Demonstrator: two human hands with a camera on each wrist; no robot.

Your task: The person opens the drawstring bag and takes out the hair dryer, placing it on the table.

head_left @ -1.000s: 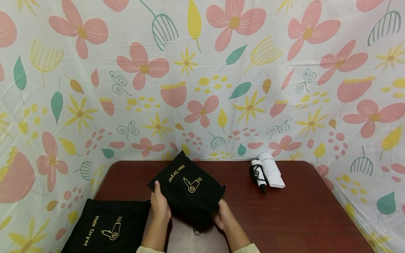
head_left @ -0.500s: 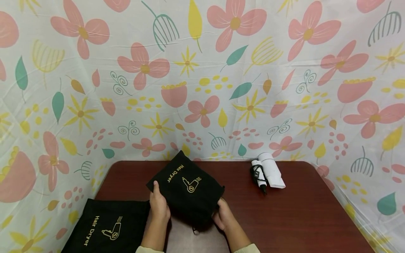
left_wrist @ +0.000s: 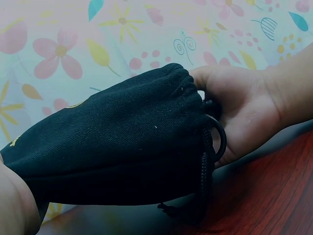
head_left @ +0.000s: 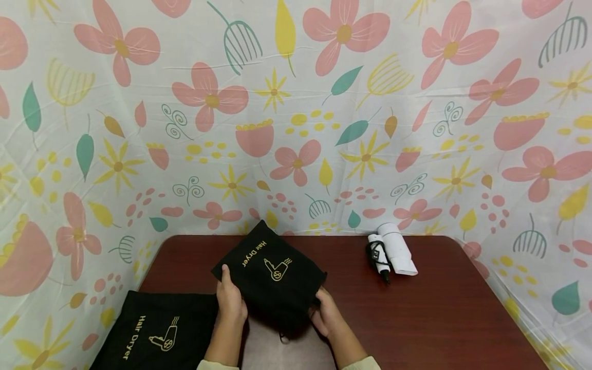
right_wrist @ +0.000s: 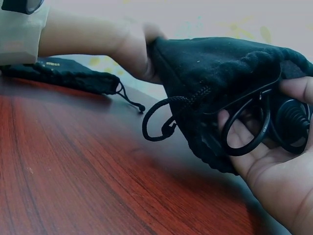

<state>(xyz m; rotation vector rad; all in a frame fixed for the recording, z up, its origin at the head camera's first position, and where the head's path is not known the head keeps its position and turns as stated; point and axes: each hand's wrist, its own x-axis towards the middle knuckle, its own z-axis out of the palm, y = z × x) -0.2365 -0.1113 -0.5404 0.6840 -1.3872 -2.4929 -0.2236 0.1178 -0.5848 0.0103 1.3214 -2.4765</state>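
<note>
A black drawstring bag (head_left: 275, 272) printed "Hair Dryer" is held tilted above the table, its mouth toward the right hand. My left hand (head_left: 231, 300) grips its left side, thumb on the printed face. At the gathered mouth, my right hand (head_left: 327, 313) reaches in with its fingers. The right wrist view shows that hand (right_wrist: 279, 171) holding a coiled black power cord (right_wrist: 247, 152) just inside the opening, thumb above and fingers below. A ribbed black cord sleeve (right_wrist: 293, 117) lies beside the coil. Whatever is deeper in the bag is hidden.
Another black "Hair Dryer" bag (head_left: 162, 329) lies flat at the table's front left. Toward the back right rests a white hair dryer (head_left: 398, 252), a black cord wound on its handle. A flowered cloth (head_left: 296, 128) hangs behind the brown table (head_left: 444, 308).
The held bag and both hands have shifted very slightly to the left. Both hands keep the same hold, and the other things stay in place.
</note>
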